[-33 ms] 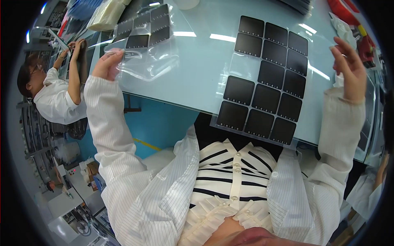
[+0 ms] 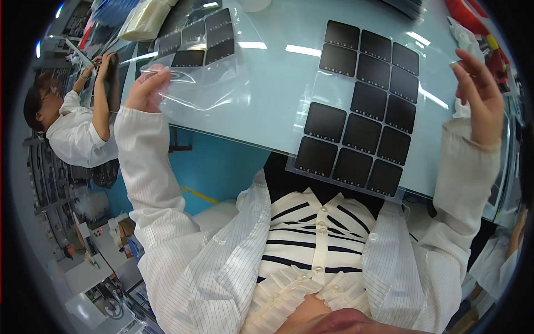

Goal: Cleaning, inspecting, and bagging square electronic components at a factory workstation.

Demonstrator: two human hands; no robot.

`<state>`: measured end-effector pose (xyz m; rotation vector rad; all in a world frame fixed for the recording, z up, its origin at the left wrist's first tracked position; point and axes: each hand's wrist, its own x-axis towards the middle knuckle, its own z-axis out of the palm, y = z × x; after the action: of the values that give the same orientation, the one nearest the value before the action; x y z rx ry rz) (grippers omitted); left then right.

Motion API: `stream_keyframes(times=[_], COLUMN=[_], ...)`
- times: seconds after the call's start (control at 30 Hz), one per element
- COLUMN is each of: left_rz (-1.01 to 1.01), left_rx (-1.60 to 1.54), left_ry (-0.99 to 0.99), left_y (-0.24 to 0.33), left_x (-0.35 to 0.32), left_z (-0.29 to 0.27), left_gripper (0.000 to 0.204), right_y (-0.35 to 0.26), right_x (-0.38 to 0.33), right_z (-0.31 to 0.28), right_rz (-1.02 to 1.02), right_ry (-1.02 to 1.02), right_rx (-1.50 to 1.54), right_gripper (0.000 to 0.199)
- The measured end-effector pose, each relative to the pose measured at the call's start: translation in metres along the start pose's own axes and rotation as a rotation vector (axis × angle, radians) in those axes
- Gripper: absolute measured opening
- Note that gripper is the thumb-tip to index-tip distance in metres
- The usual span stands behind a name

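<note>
My left hand (image 2: 148, 90) pinches the near left corner of a clear plastic film (image 2: 208, 94) over the glass table. Several dark, rounded square pieces (image 2: 219, 34) show on the far part of that film. A clear sheet (image 2: 292, 165) with rows of similar black squares (image 2: 365, 133) lies to the right and overhangs the near table edge. One place in its left column shows no black square. My right hand (image 2: 483, 100) is raised beside the sheet, to its right, fingers apart and holding nothing.
The glass-topped table (image 2: 267, 100) reflects strip lights. At the far left lie pale plastic packets (image 2: 146, 21); a dark stack (image 2: 403, 6) stands at the back right. A red round object (image 2: 466, 15) is at the far right. A person in white (image 2: 80, 131) works at left.
My right hand has shifted slightly to the right and toward me. The film at my left hand has moved a little, its wrinkles changing. The large sheet looks nearly the same.
</note>
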<state>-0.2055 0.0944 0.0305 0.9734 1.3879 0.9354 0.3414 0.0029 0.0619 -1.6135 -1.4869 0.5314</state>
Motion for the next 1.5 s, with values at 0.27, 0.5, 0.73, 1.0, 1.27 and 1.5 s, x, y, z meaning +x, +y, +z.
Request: stream_keyframes(times=[0.27, 0.5, 0.73, 1.0, 1.27, 1.5], left_rz=[0.192, 0.493, 0.704, 0.855, 0.765, 0.722], left_rx=[-0.084, -0.007, 0.109, 0.328, 0.138, 0.052], left_ry=[-0.411, -0.452, -0.599, -0.658, -0.759, -0.743], left_y=[0.008, 0.001, -0.004, -0.002, 0.008, 0.014], left_x=[-0.083, -0.108, -0.113, -0.119, -0.116, -0.119], left_z=[0.115, 0.152, 0.155, 0.149, 0.140, 0.134], left_gripper=[0.017, 0.020, 0.020, 0.024, 0.025, 0.032], right_y=[-0.100, -0.094, -0.087, -0.094, -0.110, -0.116], right_x=[-0.023, -0.024, -0.019, -0.010, -0.013, -0.018], right_z=[0.063, 0.149, 0.150, 0.142, 0.136, 0.140], right_rz=[-0.761, -0.784, -0.564, -0.609, -0.333, -0.104], right_ry=[-0.319, -0.236, -0.520, -0.656, -0.790, -0.731], right_rx=[-0.063, 0.087, 0.294, 0.535, 0.800, 0.979], right_gripper=[0.022, 0.046, 0.050, 0.057, 0.049, 0.050])
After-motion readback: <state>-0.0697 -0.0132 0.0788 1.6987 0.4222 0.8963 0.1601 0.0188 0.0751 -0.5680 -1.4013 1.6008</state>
